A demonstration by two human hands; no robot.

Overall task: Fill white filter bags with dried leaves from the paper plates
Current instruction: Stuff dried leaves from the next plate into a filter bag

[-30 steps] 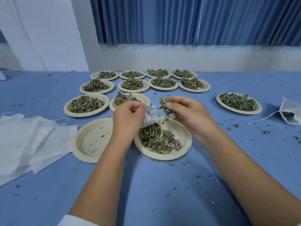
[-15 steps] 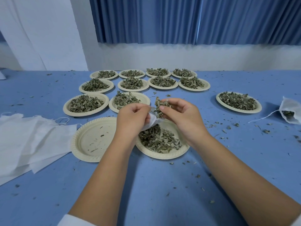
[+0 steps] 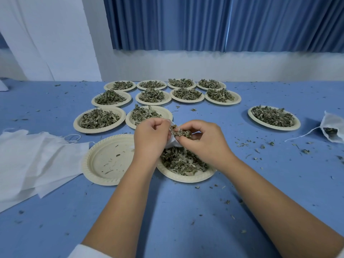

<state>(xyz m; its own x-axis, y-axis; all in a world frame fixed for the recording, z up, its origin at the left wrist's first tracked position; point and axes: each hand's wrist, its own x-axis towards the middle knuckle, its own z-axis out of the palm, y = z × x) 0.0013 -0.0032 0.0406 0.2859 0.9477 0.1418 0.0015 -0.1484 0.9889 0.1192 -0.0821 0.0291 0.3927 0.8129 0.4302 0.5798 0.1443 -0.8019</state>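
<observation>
My left hand grips a white filter bag by its mouth, above a paper plate that holds dried leaves. My right hand pinches a clump of dried leaves right at the bag's opening, against my left fingers. Most of the bag is hidden between the two hands.
A nearly bare plate lies left of the hands, and a stack of white bags at far left. Several leaf-filled plates stand behind, one to the right. A filled bag lies at the right edge. Crumbs dot the blue table.
My right hand has brought its clump of leaves down and left from above the plate to the bag's mouth. The two hands have come together.
</observation>
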